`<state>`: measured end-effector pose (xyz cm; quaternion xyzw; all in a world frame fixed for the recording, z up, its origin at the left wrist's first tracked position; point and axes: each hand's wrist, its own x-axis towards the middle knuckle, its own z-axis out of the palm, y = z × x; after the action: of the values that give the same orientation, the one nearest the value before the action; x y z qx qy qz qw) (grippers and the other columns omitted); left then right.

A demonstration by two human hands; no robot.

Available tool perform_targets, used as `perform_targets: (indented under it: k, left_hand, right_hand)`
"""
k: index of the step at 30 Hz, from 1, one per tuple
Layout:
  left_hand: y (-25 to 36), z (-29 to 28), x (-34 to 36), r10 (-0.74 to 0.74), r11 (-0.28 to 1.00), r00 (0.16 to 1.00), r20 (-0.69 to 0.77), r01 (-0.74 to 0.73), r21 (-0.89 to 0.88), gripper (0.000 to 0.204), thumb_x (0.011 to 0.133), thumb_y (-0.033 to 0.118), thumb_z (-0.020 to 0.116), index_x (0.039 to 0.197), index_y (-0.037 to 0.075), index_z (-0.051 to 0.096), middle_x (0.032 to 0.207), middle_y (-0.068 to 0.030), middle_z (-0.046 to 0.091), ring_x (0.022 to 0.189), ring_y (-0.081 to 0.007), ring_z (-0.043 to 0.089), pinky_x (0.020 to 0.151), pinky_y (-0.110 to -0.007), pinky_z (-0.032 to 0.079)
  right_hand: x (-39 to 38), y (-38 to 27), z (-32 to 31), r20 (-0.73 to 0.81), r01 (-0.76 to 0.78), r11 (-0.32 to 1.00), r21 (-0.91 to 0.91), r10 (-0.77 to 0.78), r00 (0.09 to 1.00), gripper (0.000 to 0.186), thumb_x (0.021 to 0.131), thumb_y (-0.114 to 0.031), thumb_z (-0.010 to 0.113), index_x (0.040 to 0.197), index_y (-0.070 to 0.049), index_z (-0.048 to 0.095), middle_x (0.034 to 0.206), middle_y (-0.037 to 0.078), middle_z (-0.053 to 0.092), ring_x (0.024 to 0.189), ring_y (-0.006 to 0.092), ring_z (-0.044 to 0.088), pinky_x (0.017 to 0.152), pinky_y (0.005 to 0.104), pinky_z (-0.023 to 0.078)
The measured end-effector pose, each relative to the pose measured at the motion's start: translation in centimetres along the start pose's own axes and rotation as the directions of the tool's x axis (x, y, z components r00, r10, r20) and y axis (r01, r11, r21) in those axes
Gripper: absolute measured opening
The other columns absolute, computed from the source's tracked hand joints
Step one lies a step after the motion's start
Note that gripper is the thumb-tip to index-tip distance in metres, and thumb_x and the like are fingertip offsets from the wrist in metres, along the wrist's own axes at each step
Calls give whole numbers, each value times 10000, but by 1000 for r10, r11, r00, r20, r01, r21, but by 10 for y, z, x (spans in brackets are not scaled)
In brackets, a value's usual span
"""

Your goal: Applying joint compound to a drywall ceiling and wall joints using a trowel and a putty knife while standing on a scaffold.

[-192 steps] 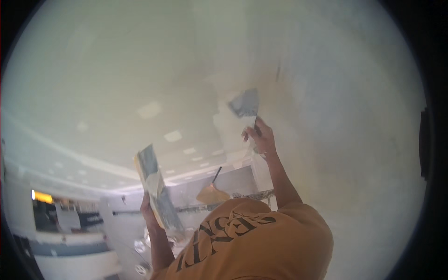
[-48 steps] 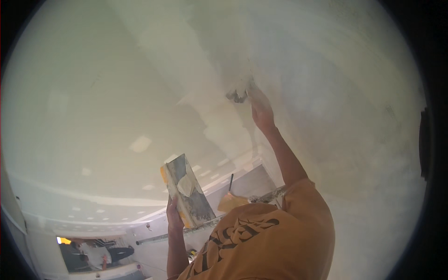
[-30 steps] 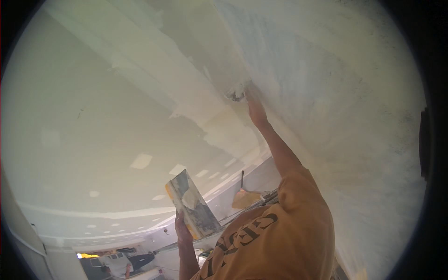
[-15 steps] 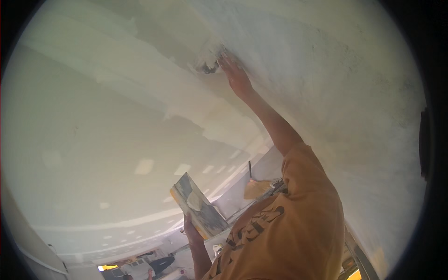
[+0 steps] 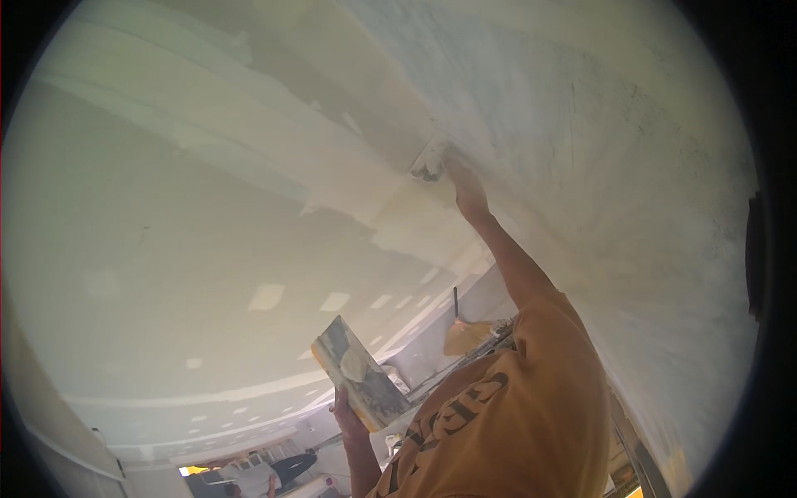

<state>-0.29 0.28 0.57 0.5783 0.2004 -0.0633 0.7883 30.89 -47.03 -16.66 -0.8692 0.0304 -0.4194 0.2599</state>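
Observation:
My right hand (image 5: 466, 184) is raised on an outstretched arm against the drywall surface overhead. It is closed on a drywall knife (image 5: 429, 168), whose blade is smeared with white compound and lies against the surface. The handle is hidden by the hand. Lower down, my left hand (image 5: 349, 412) grips a long rectangular mud pan (image 5: 378, 397) from its near side. A pale lump of joint compound (image 5: 354, 363) sits in the pan, and grey smears cover the rest. Fresh-looking pale bands (image 5: 274, 145) run along the drywall beside the knife.
A whitish, smeared surface (image 5: 631, 199) fills the right side. Square pale patches (image 5: 267, 297) dot the drywall (image 5: 158, 232). A tan object (image 5: 469, 336) with a dark upright piece stands behind my orange shirt. Far below, a person in a light top (image 5: 251, 480) is near shelving.
My right hand and the knife have moved down and right along the overhead surface, nearer to me. The left hand still holds the pan, shifted slightly lower in the picture.

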Motion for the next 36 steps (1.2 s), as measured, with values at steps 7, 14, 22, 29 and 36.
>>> perform_targets:
  k: [7,14,22,29,36]
  left_hand:
    - [5,1,-2,63,988,997,-39,-57,142,467,1030,368,499,1367,46,526,1178,-126,665,1008,-252,674,892,-395,565]
    - [9,10,-5,-50,999,997,60,49,8,585,1008,330,512,1494,28,389,1340,-131,558,1215,-269,569,1033,-417,471]
    - [5,8,-1,4,1000,990,138,-5,4,545,1040,312,459,1488,12,382,1353,-141,550,1220,-274,567,1054,-414,458]
    - [3,17,-2,2,999,996,88,2,-43,502,1034,350,479,1420,29,456,1256,-134,608,1115,-258,624,967,-405,516]
    - [3,14,3,27,999,995,96,-23,-44,473,1030,377,505,1371,49,518,1179,-123,660,1018,-257,670,892,-400,561]
  right_hand:
    - [107,-63,-58,-83,70,990,-118,-81,993,799,794,75,601,1526,-197,430,1574,82,393,1015,261,620,889,371,521]
    - [145,-87,-70,-99,65,979,-195,-86,991,742,832,-10,641,1520,-193,434,1576,76,388,996,228,630,801,354,551]
    - [63,-50,-55,192,-41,969,-242,89,977,816,779,81,576,1530,-188,405,1575,99,393,1094,290,620,880,395,540]
    - [92,-76,-80,122,83,992,-98,-71,990,836,778,121,565,1536,-190,397,1572,110,395,1138,322,603,918,391,526]
    - [170,-84,-47,-199,187,973,-139,-212,957,817,842,-10,640,1578,-178,328,1625,83,295,1082,253,604,869,359,532]
